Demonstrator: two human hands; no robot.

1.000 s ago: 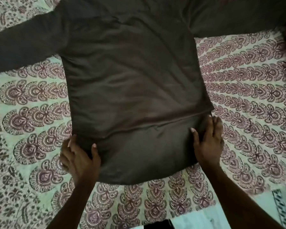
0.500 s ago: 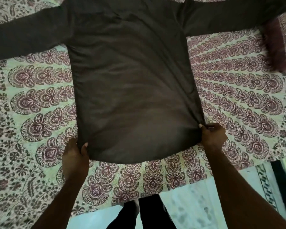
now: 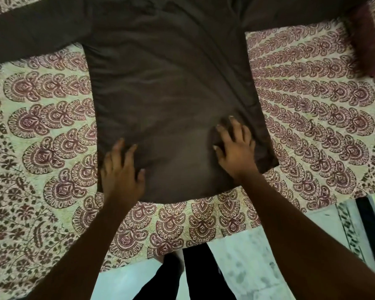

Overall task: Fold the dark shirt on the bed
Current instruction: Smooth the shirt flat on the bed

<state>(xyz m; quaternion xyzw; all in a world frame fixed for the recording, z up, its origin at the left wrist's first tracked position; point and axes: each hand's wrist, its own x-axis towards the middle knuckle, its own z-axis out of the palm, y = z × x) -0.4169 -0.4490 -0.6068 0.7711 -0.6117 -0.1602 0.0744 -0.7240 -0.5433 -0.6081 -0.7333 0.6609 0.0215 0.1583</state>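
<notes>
Creases near the right hem could get pressed in, I judge, since the left hand (image 3: 122, 176) and right hand (image 3: 234, 148) lie spread, palms down, on the dark shirt (image 3: 167, 92) flat across the bed (image 3: 41, 131).

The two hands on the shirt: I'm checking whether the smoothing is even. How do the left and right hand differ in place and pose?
The left hand lies at the dark shirt's lower left edge, close to the hem; the right hand lies farther up and well inside the right edge. The left hand's fingers are fairly close together; the right hand's are spread wider. Both rest palm-down and open on the fabric, gripping nothing.
</notes>
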